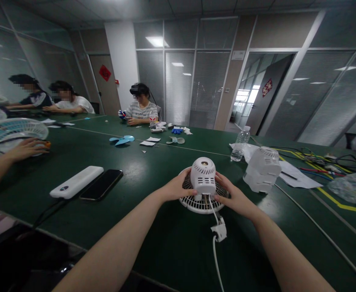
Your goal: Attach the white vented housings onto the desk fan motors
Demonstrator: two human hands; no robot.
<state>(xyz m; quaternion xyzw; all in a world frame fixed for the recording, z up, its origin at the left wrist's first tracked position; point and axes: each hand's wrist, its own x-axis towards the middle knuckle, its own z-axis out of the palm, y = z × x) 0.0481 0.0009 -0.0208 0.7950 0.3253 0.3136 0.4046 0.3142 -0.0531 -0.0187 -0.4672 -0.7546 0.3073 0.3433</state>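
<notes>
A small white electric fan lies face down on the green table, its rounded motor housing (202, 182) on top and its slotted grille (196, 207) beneath. My left hand (175, 190) holds the housing from the left, the thumb across its lower side. From the right, my right hand (234, 198) grips the same housing, with fingers against its side and lower edge. A white cord leaves the housing toward me and passes through a crumpled white piece (219, 230). Parts of the grille are hidden behind my hands.
A white power bank (77, 182) and black phone (102, 185) lie left. At right stand a white plastic housing (263, 170) and a bottle (241, 144); cables lie beyond. Further back is a blue fan blade (122, 140). A co-worker's hand (27, 150) touches another fan.
</notes>
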